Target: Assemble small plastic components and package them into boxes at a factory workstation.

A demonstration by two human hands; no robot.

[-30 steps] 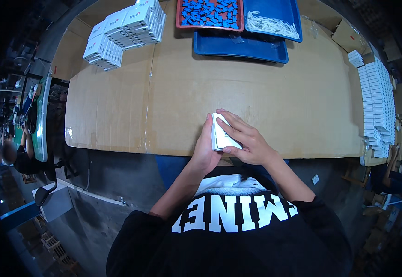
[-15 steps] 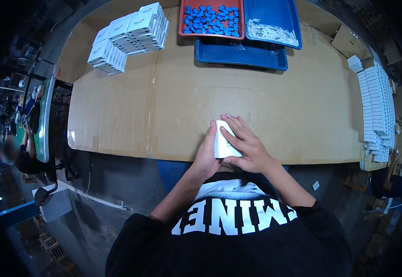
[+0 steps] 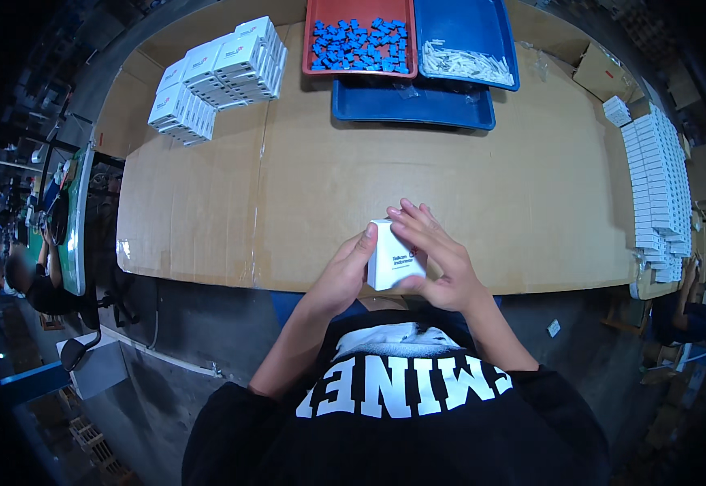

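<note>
A small white box (image 3: 393, 261) with print on its broad face is held up near the table's front edge. My left hand (image 3: 341, 274) grips its left side, the thumb lying along the edge. On the other side my right hand (image 3: 443, 263) has its thumb low on the box and its fingers reaching over the upper right corner. The box's back and the fingers behind it are hidden.
The cardboard-covered table (image 3: 353, 178) bears stacked white boxes (image 3: 219, 69) at the far left. A red tray (image 3: 311, 65) holds blue parts, a blue tray (image 3: 511, 49) white pieces; another blue tray (image 3: 413, 117) lies before them. More white boxes (image 3: 656, 174) line the right edge. People work at both sides.
The box has turned so its printed broad face shows more fully. Both hands still hold it, the right fingers now lying less across its face. The whole view has shifted slightly.
</note>
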